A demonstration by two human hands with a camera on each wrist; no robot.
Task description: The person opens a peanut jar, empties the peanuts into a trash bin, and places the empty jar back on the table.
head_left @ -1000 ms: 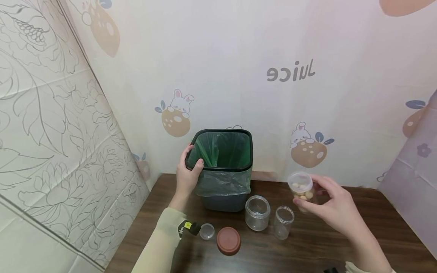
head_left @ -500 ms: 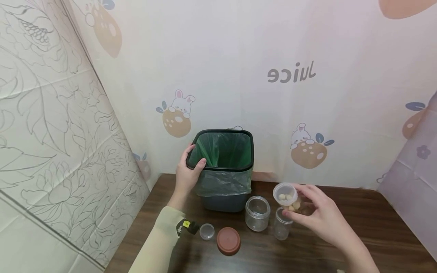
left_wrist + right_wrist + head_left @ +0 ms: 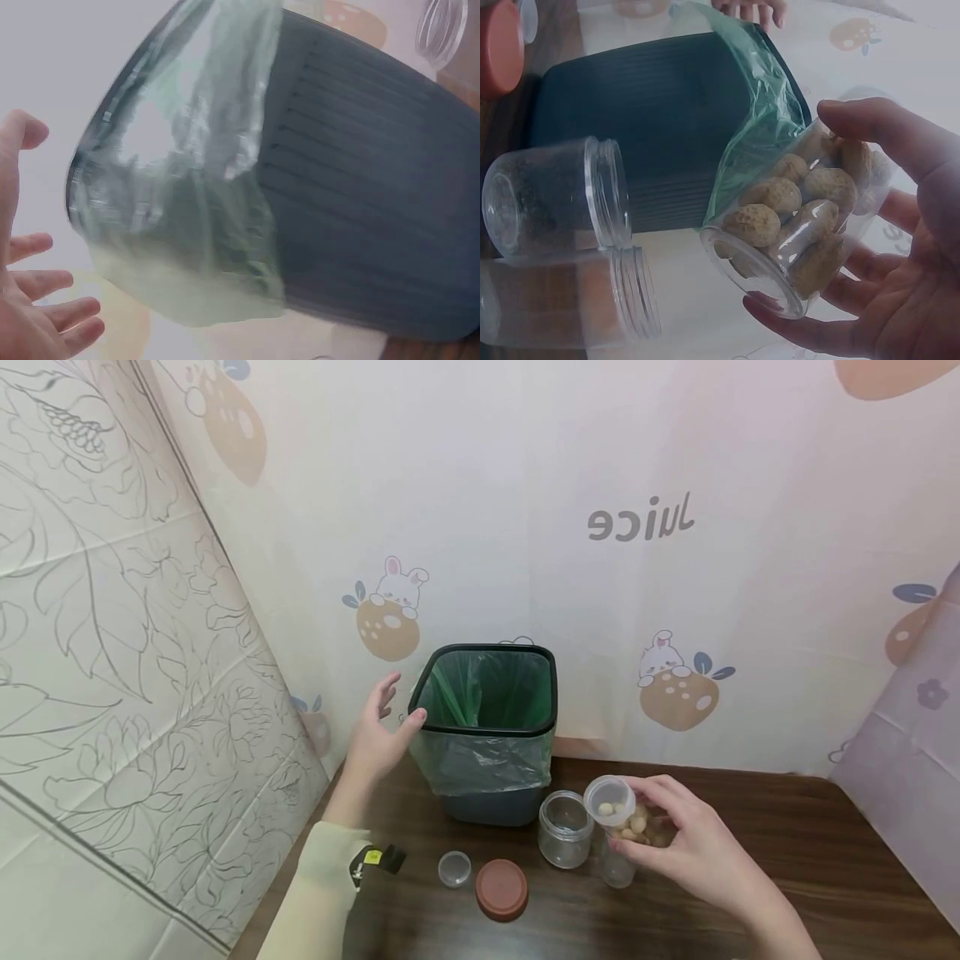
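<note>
In the head view, the right hand (image 3: 693, 839) is gripping a tilted, clear cylindrical jar (image 3: 628, 818), while the left hand (image 3: 377, 742) is hanging spread beside a bin (image 3: 495, 807). In the left wrist view, crinkled green plastic (image 3: 180, 187) is draping over the bin's ribbed wall (image 3: 360, 165). In the right wrist view, rough, rounded nuts (image 3: 772, 196) are filling the jar between thumb (image 3: 870, 124) and fingers (image 3: 802, 330).
</note>
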